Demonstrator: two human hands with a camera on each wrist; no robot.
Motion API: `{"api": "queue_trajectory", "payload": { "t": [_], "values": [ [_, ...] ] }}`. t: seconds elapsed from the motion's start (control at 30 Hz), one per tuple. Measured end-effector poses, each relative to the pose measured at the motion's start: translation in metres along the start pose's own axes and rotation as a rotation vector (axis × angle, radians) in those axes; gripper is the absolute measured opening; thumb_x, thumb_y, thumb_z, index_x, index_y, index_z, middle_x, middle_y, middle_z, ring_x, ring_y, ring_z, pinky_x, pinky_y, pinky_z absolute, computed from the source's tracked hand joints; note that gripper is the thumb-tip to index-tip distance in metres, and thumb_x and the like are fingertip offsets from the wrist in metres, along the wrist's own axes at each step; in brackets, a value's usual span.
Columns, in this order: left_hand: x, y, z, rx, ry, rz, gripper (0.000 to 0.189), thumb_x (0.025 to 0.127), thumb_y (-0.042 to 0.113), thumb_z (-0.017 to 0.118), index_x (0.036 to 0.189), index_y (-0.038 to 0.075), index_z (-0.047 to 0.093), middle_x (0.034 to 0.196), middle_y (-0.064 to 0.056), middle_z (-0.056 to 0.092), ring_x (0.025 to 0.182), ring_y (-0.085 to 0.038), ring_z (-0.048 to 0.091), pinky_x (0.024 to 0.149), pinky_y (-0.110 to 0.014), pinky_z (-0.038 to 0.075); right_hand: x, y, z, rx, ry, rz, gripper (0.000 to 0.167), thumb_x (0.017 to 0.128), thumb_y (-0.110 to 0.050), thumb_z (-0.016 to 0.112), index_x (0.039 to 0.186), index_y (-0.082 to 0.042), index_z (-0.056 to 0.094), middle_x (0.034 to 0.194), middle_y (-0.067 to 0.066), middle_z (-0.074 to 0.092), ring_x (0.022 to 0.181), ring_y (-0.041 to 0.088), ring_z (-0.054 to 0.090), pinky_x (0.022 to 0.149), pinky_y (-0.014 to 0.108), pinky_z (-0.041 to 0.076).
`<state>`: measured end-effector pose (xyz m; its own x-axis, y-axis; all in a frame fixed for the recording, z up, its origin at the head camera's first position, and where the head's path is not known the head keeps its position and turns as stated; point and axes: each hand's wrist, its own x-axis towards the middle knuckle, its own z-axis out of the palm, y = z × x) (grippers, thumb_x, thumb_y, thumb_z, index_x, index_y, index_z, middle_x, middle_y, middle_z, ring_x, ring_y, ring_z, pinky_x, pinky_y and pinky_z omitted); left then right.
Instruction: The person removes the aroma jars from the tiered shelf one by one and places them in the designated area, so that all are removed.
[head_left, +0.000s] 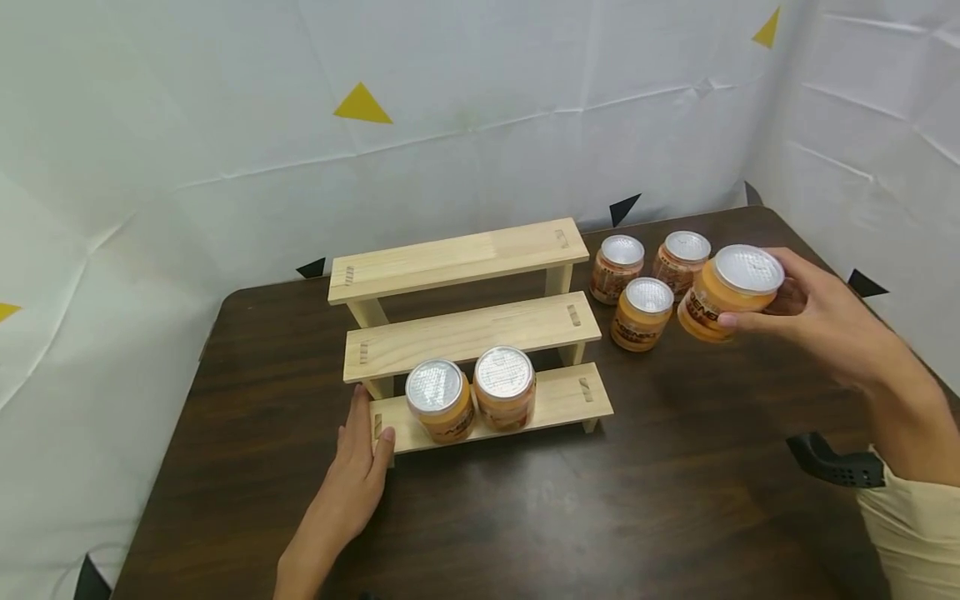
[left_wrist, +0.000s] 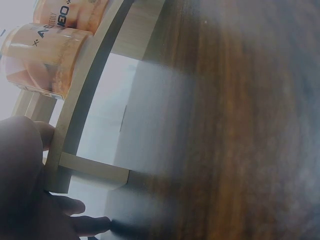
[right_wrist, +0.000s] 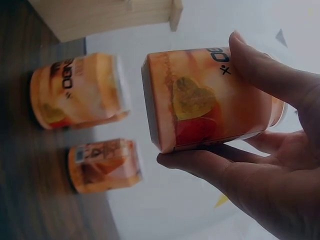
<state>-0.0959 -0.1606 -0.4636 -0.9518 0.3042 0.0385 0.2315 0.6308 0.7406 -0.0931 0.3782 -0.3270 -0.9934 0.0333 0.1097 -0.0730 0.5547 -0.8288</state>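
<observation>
jar (head_left: 716, 293), probably stiff and slick, is best gripped mid-body, as by right hand (head_left: 836, 312); rack (head_left: 465, 337) is touched by straight-fingered left hand (head_left: 351, 482).

Makeshift test area — white sheeting (head_left: 465, 50), yellow triangle marker (head_left: 363, 107), dark table (head_left: 600, 517)

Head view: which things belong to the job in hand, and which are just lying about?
Apparently part of the job:
wooden rack, left hand at its left end
orange jar held in the right hand
two jars on the lowest tier
three jars standing on the table

Background only:
yellow triangles
black triangles
white sheeting
</observation>
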Motion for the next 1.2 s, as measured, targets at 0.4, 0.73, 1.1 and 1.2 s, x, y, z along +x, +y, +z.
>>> {"api": "queue_trajectory", "payload": {
  "t": [0.4,0.73,1.1,1.2],
  "values": [
    [0.001,-0.014,0.004,0.042,-0.003,-0.017,0.081,0.121,0.045,0.037,0.176,0.005,-0.008,0.184,-0.019,-0.009,0.17,-0.043,-0.001,0.131,-0.075,0.005,0.021,0.044,0.019,-0.003,-0.01,0.144,0.083,0.102,-0.015,0.081,0.162,0.006,0.028,0.146,0.008,0.05,0.11,-0.01,0.051,0.084,0.005,0.046],
    [0.003,-0.029,0.011,0.044,0.025,0.008,0.081,0.12,0.047,0.038,0.177,0.01,-0.007,0.185,-0.016,-0.007,0.171,-0.037,-0.001,0.132,-0.073,0.004,0.031,0.055,0.031,0.029,-0.002,0.15,0.081,0.103,-0.011,0.079,0.16,0.01,0.025,0.153,0.024,0.045,0.107,-0.012,0.05,0.084,0.004,0.046],
    [0.005,-0.028,0.008,0.055,-0.004,-0.002,0.082,0.121,0.047,0.037,0.176,0.011,-0.011,0.185,-0.015,-0.011,0.171,-0.04,-0.002,0.13,-0.076,0.005,0.036,0.064,0.036,0.006,-0.006,0.175,0.088,0.103,-0.015,0.08,0.163,0.011,0.022,0.16,0.032,0.04,0.125,0.011,0.051,0.085,0.003,0.044],
    [0.006,-0.033,0.01,0.086,-0.008,-0.025,0.082,0.12,0.051,0.034,0.176,0.014,-0.013,0.185,-0.01,-0.012,0.172,-0.035,-0.002,0.132,-0.074,0.008,0.037,0.064,0.037,0.007,-0.007,0.181,0.089,0.103,-0.017,0.08,0.165,0.01,0.021,0.161,0.033,0.04,0.136,0.03,0.052,0.096,0.012,0.048]
  ]
}}
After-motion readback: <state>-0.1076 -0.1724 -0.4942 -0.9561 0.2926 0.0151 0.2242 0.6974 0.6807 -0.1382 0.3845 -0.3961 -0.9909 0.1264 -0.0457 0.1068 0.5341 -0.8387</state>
